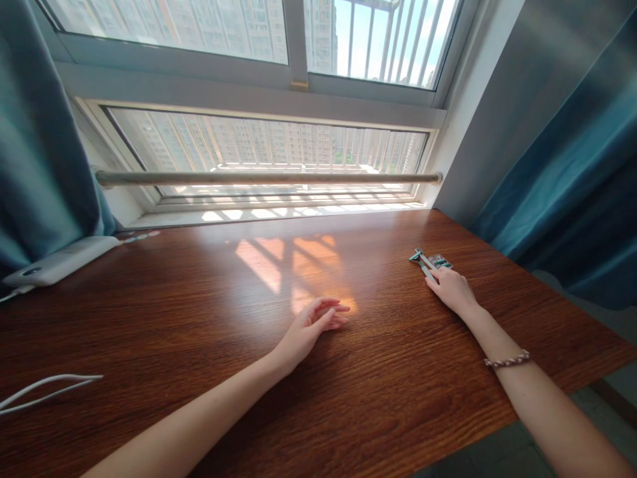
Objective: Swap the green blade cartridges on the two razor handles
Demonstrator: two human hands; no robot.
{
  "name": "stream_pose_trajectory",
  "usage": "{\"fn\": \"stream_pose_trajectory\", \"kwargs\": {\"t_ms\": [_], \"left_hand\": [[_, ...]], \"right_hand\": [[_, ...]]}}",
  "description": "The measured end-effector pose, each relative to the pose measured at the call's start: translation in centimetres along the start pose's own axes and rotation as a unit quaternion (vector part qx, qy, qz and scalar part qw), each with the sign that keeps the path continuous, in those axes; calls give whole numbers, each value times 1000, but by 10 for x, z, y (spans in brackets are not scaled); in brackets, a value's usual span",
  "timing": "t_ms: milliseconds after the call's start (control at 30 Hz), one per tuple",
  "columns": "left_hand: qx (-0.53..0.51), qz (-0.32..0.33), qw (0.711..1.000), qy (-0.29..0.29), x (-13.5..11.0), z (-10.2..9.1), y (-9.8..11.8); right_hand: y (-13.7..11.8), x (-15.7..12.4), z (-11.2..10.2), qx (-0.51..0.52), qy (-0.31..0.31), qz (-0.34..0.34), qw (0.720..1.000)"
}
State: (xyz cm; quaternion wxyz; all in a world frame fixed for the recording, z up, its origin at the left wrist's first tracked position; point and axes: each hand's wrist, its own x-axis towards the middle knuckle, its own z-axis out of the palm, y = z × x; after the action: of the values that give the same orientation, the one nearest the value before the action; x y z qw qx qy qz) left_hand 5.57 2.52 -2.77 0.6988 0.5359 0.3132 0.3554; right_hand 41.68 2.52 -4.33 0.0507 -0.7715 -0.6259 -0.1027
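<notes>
My left hand rests on its side on the brown wooden table, near the middle, its fingers loosely curled and apart, holding nothing. My right hand lies palm down at the right side of the table, fingertips on the handle of a small razor with a green head. A small green packet lies right beside the razor. I cannot tell whether the fingers grip the handle or only touch it. A braided bracelet is on my right wrist.
A white power bank lies at the table's far left, a white cable at the near left edge. A metal rail crosses the window behind. Teal curtains hang on both sides. The table's right edge drops to the floor.
</notes>
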Motion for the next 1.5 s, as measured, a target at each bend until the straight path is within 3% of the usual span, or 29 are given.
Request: {"fn": "stream_pose_trajectory", "kwargs": {"t_ms": [600,700,767,900,1033,1133,1333,1467,1500], "left_hand": [[-7,6,1000,5,1,0,-5],[-1,6,1000,2,2,-2,-6],[24,-6,1000,9,1,-5,-7],[94,-10,995,22,-11,-12,-4],[128,52,989,42,-28,-19,2],[126,109,983,78,-37,-25,9],[200,174,960,84,-49,-34,19],[240,249,937,-53,-61,-36,22],[234,272,930,-84,-64,-37,22]], "right_hand": [[-7,-5,-3,-99,29,6,995],[-19,-12,-10,-74,103,-20,992],[-38,-22,-17,-7,174,-96,980],[-106,-53,-36,170,159,-265,936],[-179,-75,-53,316,97,-397,856],[-219,-77,-56,384,96,-433,810],[-250,-79,-40,397,92,-531,743],[-248,-86,-57,402,15,-651,644],[-248,-87,-63,386,-20,-673,631]]}}
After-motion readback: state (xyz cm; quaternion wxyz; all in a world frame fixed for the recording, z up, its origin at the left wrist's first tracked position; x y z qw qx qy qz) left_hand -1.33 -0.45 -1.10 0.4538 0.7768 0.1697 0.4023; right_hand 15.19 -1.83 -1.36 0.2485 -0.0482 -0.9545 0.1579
